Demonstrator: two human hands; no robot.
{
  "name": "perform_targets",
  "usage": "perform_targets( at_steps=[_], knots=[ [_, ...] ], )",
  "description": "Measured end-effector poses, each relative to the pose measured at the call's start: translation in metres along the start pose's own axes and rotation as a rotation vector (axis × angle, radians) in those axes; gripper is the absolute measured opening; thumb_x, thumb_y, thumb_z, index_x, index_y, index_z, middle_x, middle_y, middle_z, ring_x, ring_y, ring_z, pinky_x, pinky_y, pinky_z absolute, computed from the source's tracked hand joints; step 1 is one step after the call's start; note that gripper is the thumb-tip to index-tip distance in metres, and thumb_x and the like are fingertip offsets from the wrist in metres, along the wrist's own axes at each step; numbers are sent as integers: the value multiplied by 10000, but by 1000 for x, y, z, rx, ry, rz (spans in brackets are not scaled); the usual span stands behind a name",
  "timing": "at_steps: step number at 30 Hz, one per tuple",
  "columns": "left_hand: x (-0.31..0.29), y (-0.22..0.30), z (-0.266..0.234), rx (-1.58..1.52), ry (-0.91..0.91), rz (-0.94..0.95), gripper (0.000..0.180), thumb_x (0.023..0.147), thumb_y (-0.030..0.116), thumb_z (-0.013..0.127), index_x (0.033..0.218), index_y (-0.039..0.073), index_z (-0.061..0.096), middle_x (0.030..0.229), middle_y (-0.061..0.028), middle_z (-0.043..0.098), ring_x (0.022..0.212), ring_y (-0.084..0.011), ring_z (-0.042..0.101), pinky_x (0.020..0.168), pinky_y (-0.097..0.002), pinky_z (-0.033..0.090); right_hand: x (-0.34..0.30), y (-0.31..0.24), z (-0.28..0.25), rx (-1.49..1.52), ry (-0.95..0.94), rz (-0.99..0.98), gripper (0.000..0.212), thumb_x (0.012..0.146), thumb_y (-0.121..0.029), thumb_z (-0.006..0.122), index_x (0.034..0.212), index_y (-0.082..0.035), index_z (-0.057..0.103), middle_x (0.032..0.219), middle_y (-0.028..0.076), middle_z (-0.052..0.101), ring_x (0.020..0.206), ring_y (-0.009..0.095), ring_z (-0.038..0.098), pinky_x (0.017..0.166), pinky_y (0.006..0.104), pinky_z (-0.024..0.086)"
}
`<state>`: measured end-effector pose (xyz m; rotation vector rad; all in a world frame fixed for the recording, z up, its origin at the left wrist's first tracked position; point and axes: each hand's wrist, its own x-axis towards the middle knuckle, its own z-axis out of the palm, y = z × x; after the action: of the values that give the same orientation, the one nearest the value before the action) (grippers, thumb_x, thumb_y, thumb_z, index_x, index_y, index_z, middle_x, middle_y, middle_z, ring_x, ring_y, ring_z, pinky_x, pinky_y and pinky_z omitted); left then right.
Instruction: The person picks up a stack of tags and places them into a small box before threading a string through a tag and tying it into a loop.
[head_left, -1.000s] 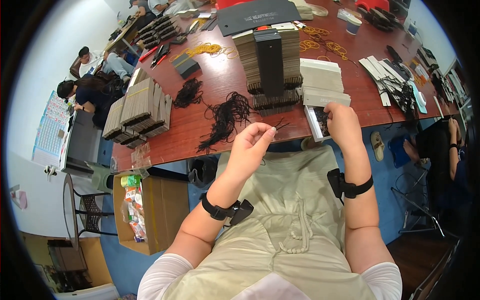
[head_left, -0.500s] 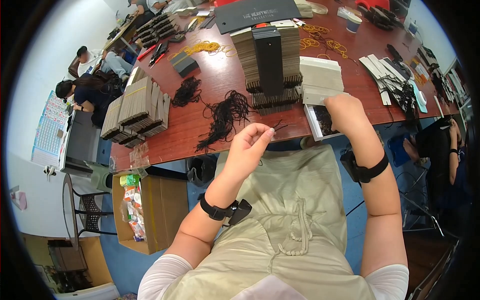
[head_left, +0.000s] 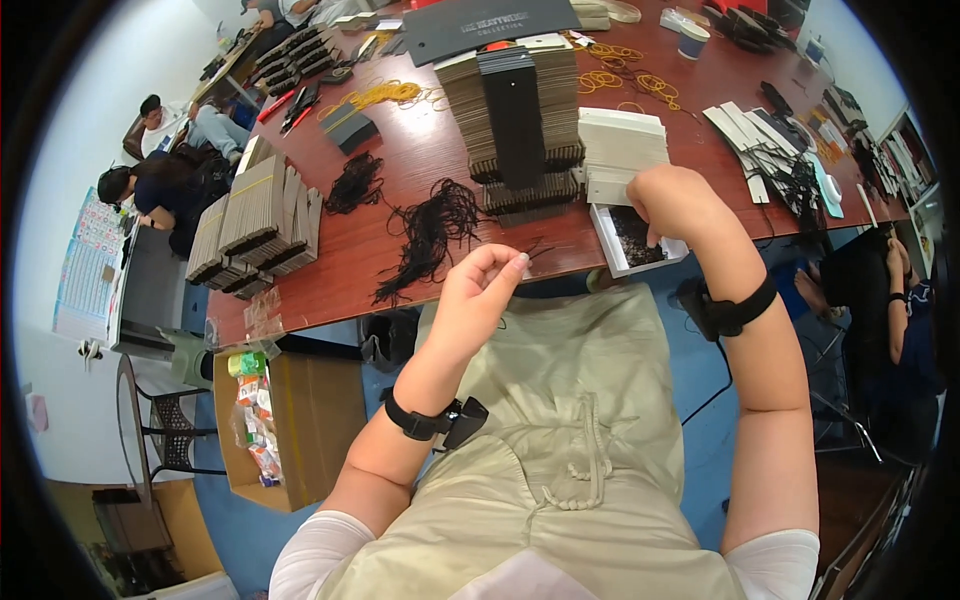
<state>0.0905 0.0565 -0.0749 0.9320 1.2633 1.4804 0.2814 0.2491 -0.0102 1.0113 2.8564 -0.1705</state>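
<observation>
My left hand [head_left: 484,287] is closed in a pinch on a thin black cord [head_left: 540,249], whose ends stick out past the fingertips above the table's near edge. A loose tangle of black cords [head_left: 432,232] lies on the table beyond that hand. My right hand [head_left: 672,205] is over a small white open box [head_left: 614,262] at the table edge, fingers curled and one fingertip down at the small black pieces [head_left: 633,232] inside. What the right fingers hold, if anything, is hidden. Behind the box stands a row of whitish cards [head_left: 625,140].
A tall stack of card tags [head_left: 462,110] with a black tag [head_left: 510,120] in front stands mid-table. Banded card bundles [head_left: 255,220] sit left, strung pale tags [head_left: 745,145] right. Yellow bands [head_left: 385,93] and a paper cup [head_left: 692,42] lie farther back. An open carton [head_left: 300,430] stands below left.
The whole view has shifted slightly. A fingertip of my right hand now shows lower among the black pieces in the box. My left hand keeps its pinch on the cord.
</observation>
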Motion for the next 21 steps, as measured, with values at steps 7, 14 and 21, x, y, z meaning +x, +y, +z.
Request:
perform_targets(
  at_steps=[7, 14, 21],
  knots=[
    [-1, 1, -5, 45, 2, -44, 120, 929, 147, 593, 948, 29, 601, 782, 75, 552, 673, 11, 436, 577, -158, 338, 0, 3, -7, 146, -92, 40, 67, 645, 36, 665, 663, -4, 614, 653, 112, 639, 620, 184, 650, 530, 303, 486],
    [1, -1, 5, -11, 52, 42, 102, 920, 157, 607, 949, 61, 588, 708, 96, 469, 554, 10, 327, 476, -164, 241, -12, -30, 33, 1597, 112, 29, 57, 840, -56, 654, 865, -13, 626, 799, 41, 661, 674, 118, 608, 575, 228, 467],
    [-3, -1, 4, -18, 43, 103, 101, 933, 137, 586, 973, 45, 584, 728, 98, 486, 592, 20, 358, 508, -154, 267, -19, -78, 60, 2321, -118, 13, 99, 847, -109, 667, 879, -34, 611, 825, 12, 589, 731, 123, 516, 654, 276, 418]
  ],
)
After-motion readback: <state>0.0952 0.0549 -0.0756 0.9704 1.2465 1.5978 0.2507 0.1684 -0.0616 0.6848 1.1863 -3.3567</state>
